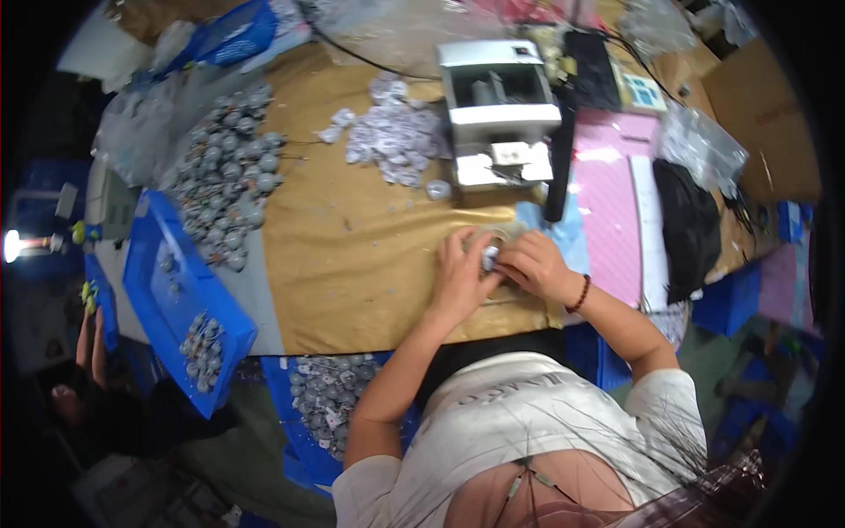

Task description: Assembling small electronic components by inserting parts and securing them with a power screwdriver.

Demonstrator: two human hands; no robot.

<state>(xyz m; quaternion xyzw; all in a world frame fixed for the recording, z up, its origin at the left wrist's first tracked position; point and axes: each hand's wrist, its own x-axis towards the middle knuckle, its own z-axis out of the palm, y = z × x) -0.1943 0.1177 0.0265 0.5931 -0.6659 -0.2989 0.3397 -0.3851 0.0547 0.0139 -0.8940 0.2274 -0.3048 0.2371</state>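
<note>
My left hand [460,280] is closed around a small round grey-white piece [489,256], held just above the near part of the tan table cover. From the other side my right hand [539,266] has its fingers pinched together against the same piece. Most of the piece is hidden by the fingers, so its exact kind does not show. A roll-like ring [498,234] sits partly visible just behind my hands. Beyond them stands a white and black label dispenser [500,114], with a heap of small white paper labels [398,141] to its left.
Many round grey bulb-like pieces [231,163] lie heaped at the left. A blue tray [189,295] with some more overhangs the left edge; a blue bin [330,396] of them is below. A black bag [687,231] lies right. Another person's hands [90,308] are far left.
</note>
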